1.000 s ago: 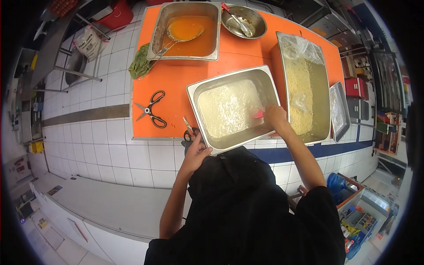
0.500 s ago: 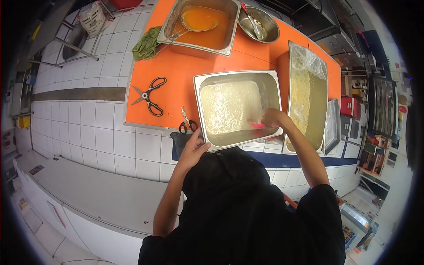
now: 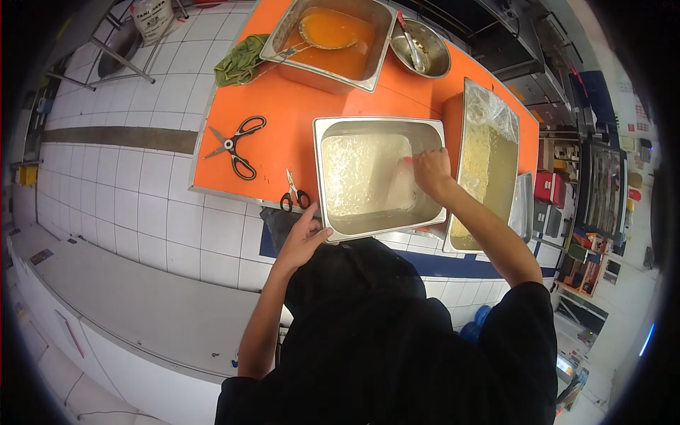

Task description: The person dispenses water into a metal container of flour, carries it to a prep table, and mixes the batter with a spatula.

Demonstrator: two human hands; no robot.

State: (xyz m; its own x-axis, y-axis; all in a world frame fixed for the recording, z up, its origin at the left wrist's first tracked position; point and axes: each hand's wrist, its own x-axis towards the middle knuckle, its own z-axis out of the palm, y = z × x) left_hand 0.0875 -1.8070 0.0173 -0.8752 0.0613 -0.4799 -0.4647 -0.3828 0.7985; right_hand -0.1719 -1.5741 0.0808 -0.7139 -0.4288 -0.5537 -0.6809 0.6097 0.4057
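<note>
Left hand (image 3: 304,238) pinches the pan (image 3: 368,222) at its near-left corner, likely steadying it; right hand (image 3: 432,172) closes round a pink tool (image 3: 408,161)

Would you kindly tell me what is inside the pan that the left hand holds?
The pan contains a pale, wet-looking mixture. The right hand holds a blurred reddish tool over it. Whatever lies beneath the mixture's surface or behind that hand is hidden.
</note>
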